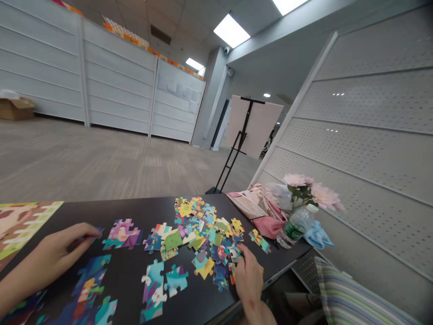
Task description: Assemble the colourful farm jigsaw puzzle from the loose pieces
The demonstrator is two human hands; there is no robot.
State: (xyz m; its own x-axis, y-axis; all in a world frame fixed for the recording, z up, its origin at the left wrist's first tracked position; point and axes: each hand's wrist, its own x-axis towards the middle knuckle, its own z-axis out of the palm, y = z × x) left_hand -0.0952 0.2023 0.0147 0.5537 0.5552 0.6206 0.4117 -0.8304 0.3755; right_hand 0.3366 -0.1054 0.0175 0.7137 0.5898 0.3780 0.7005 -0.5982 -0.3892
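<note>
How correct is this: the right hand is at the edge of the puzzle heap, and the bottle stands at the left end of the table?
Wrong side: the head view shows the bottle at the right end of the table. The right hand is at the edge of the puzzle heap.

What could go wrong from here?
Perhaps three things. The right hand is among loose puzzle pieces close to the edge of the table, so one might get swept off. The bottle also stands near that edge and could be knocked over. And the left hand is close to a joined section, which a nudge might pull apart.
</note>
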